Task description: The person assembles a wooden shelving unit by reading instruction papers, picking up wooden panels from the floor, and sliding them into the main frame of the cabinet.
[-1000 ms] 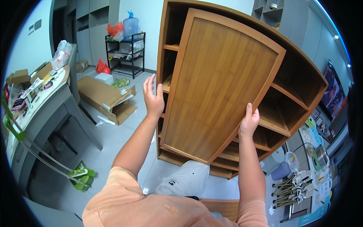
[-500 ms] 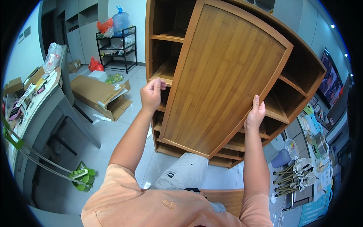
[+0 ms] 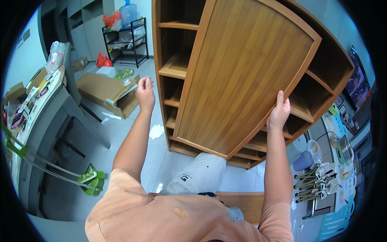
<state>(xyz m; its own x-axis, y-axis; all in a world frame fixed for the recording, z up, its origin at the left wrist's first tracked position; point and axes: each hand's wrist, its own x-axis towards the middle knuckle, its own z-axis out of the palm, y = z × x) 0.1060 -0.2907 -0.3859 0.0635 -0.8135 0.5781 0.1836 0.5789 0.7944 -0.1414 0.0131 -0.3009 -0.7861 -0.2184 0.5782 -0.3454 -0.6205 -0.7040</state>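
Note:
A large brown wooden door panel [image 3: 246, 76] with a raised frame leans across the front of a tall wooden cabinet [image 3: 172, 71] with open shelves. My right hand [image 3: 279, 113] grips the panel's right edge, the thumb lying on its front face. Off to the left of the cabinet, my left hand [image 3: 145, 94] is raised in the air, apart from panel and cabinet. Its fingers are curled in; whatever they may hold is too small to make out. The panel's lower corner comes down beside my trouser leg [image 3: 197, 173].
Another wooden board [image 3: 244, 205] lies low beside my legs. On the left are a cluttered table [image 3: 66, 94], a flattened cardboard box [image 3: 98, 89] and a green dustpan [image 3: 92, 181]. A black rack [image 3: 131, 49] stands behind. Folded stools [image 3: 318, 181] are at the right.
My left hand has moved left, away from the cabinet's side. The right hand keeps its grip on the panel's edge. The view has shifted slightly, and a white scrap on the floor is now in sight.

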